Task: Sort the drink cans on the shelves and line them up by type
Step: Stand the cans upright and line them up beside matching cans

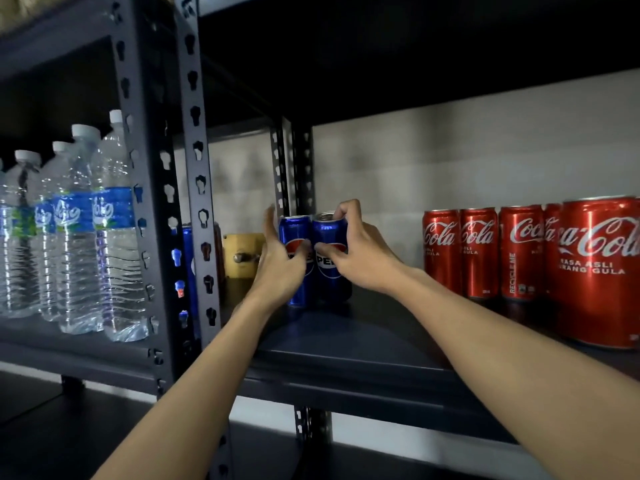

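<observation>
Two blue Pepsi cans stand upright side by side on the dark shelf (346, 344). My left hand (280, 261) lies against the left Pepsi can (294, 233), fingers up along its side and thumb across its front. My right hand (356, 251) grips the right Pepsi can (329, 233), fingers over its top rim and thumb on its front. Several red Coca-Cola cans (519, 251) stand in a group at the right of the same shelf, the nearest one (599, 271) large in view.
A yellow object (242, 254) sits behind my left hand. Another blue can (187, 258) shows partly behind the perforated black upright (201, 202). Several water bottles (79, 233) fill the neighbouring shelf on the left. A shelf board hangs close overhead.
</observation>
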